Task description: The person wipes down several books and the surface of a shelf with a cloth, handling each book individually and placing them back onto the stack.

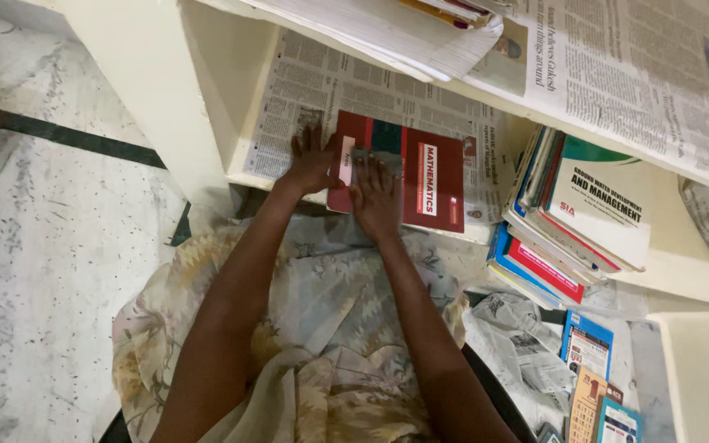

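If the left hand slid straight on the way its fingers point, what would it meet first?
Probably only the newspaper sheet lining the shelf, with the cream shelf's back wall beyond; the left hand points deeper in, though depth is unclear.

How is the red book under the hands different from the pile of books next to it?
The red book lies flat and alone on the newspaper-lined shelf, with both hands, left hand and right hand, resting on it. The pile of books is many books stacked and tilted, untouched. Both sit on the cream shelving.
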